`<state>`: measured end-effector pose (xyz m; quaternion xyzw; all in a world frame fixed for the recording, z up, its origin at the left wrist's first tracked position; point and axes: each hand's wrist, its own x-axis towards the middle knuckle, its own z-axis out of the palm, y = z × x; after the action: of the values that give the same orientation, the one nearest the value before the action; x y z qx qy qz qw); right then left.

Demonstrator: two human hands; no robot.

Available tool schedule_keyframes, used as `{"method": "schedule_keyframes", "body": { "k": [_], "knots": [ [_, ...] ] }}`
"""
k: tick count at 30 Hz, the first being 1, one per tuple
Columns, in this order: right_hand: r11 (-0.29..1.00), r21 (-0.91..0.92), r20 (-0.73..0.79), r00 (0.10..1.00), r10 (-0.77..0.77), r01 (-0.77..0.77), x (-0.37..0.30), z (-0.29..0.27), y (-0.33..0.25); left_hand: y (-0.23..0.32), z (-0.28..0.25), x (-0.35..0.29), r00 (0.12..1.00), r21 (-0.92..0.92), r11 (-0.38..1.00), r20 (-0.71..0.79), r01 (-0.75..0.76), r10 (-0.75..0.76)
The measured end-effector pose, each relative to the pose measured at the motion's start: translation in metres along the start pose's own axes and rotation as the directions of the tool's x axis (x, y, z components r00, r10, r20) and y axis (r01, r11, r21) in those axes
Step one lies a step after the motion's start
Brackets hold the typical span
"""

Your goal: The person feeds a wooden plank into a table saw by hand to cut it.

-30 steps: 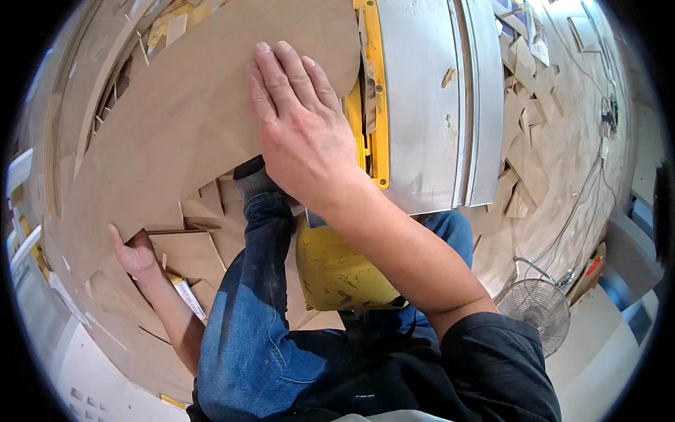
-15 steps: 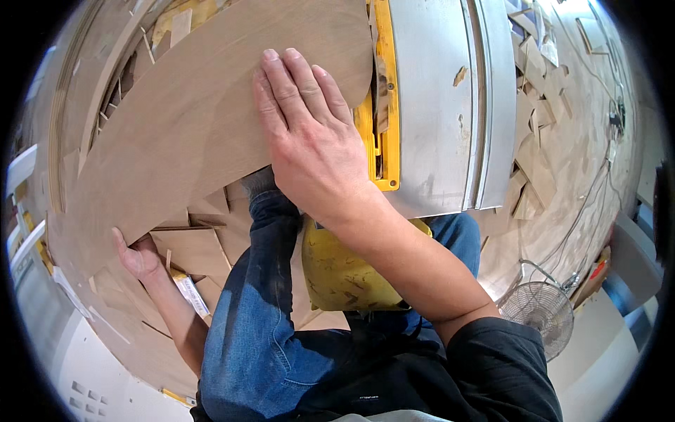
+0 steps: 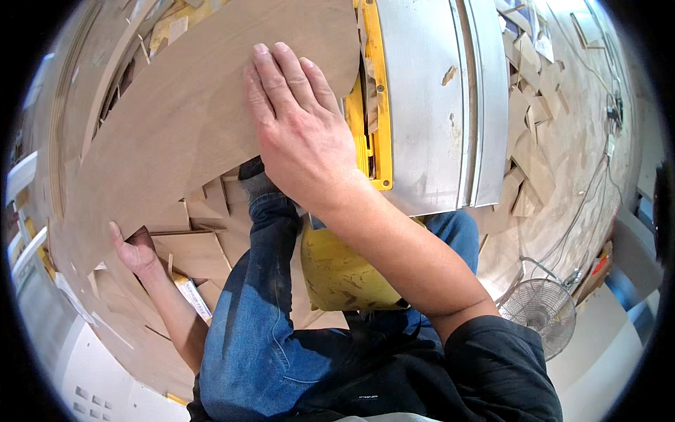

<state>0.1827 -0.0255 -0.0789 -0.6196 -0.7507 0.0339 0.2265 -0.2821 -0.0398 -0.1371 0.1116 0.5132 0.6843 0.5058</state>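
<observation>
A wide, flat brown wooden board (image 3: 179,119) with a rounded far right end stretches from the lower left up to a metal-topped machine. My left hand (image 3: 137,253) grips its near left edge, thumb above and the other fingers hidden beneath. On top of the board, by its right end, my right hand (image 3: 302,133) lies flat with the fingers stretched forward and together. That end meets a yellow slotted insert (image 3: 383,105) in the machine's grey metal table (image 3: 422,126). Small wood slivers sit in the slot.
Wood offcuts (image 3: 534,162) litter the floor right of the machine, and more pieces (image 3: 190,253) lie under the board. A yellow body (image 3: 344,267) sits between my legs below the table. A round wire-cage fan (image 3: 538,313) stands lower right, near loose cables (image 3: 605,165).
The board, my right hand and the metal table appear slightly further left in the view. Both hands keep their places on the board.
</observation>
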Motion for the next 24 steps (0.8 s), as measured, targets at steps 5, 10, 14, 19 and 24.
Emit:
{"method": "schedule_keyframes", "body": {
  "k": [5,10,14,19,24],
  "knots": [
    [1.000,0.011,0.024,1.000,0.013,-0.013,-0.004,-0.002,-0.003,-0.004,-0.007,0.004,0.997,0.035,0.999,-0.060,-0.039,0.041],
    [0.999,0.000,0.070,0.996,0.051,-0.051,-0.008,-0.004,-0.006,-0.009,0.010,-0.013,0.997,0.132,0.989,-0.031,-0.059,0.064],
    [1.000,-0.008,0.007,1.000,0.014,-0.014,-0.003,-0.001,-0.004,-0.002,-0.002,-0.002,0.999,0.030,1.000,-0.050,-0.007,0.009],
    [0.999,-0.032,-0.038,0.999,-0.020,0.018,0.006,0.004,0.001,-0.006,0.008,0.000,1.000,0.016,1.000,-0.029,0.003,-0.003],
    [1.000,-0.001,0.010,1.000,0.018,-0.018,0.007,-0.002,0.001,-0.004,-0.010,0.002,0.999,-0.058,0.998,-0.035,0.020,-0.022]
  ]
}}
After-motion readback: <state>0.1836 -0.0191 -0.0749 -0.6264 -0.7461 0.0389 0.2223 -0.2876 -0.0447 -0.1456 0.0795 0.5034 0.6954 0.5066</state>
